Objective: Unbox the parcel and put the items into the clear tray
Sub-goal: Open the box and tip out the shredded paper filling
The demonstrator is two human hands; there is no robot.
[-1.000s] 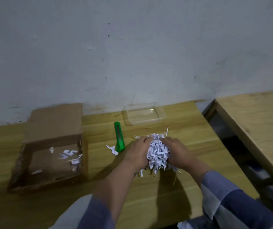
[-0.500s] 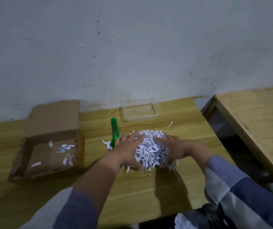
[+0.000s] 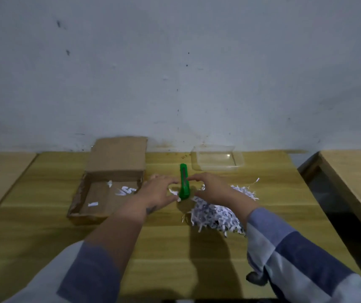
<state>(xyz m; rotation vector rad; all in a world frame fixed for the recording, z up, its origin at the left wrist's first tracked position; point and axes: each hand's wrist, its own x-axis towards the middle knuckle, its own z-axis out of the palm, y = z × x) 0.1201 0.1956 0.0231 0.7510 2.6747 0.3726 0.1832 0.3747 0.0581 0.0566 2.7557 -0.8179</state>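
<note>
- Our left hand (image 3: 158,192) and right hand (image 3: 210,189) hovered just above the bench (image 3: 44,226), fingers loosely curved, each grip empty — likely freed to search the shredded paper (image 3: 215,212) heaped under the right wrist.
- The parcel box (image 3: 107,189) lay open at left, holding only scraps — no item showed anywhere.
- The clear tray (image 3: 218,158) waited by the wall.
- A green cutter (image 3: 184,182) lay between our hands, in the way.

I see a green box cutter (image 3: 184,182) at mid-frame on the wooden worktop (image 3: 164,248), a second worktop (image 3: 354,171) at right, stained wall (image 3: 175,73) above
</note>
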